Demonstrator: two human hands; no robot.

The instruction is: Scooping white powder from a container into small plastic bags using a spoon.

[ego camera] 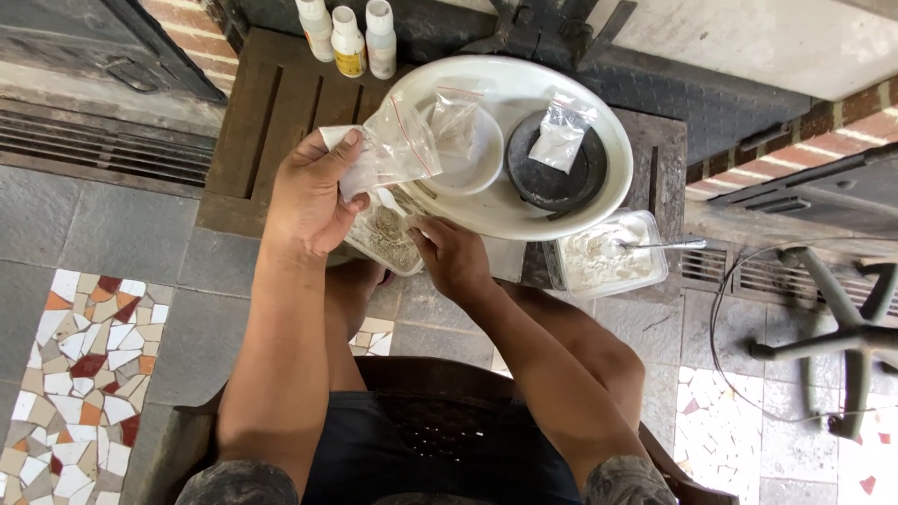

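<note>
Small clear plastic bag [398,150] with a red zip strip was held up over the near rim of the tray [608,187], crinkled and see-through, a little white inside. Left hand [309,201] closed on bag's left edge, thumb pressed on top, fingers curled behind. Right hand [449,252] sat just below, fingers pinched shut around a thin white spoon [385,199] poking up toward the bag mouth. Under both hands a clear tub [388,238] of coarse grey-beige powder, partly hidden.

Tray was a wide, round, glossy white plastic basin on a dark slatted wooden table [271,122]. In it: a shallow white bowl [477,159] with another filled bag [456,117] leaning on it, and a round dark stone-like dish [557,178] carrying a third bag [559,138] of white powder. Right of the tray, a clear rectangular box [603,257] of fine white powder with a metal spoon [659,245] resting in it. Three small white bottles [348,37] stood at the table's far edge. Floor was grey slabs plus mosaic tile chips.
</note>
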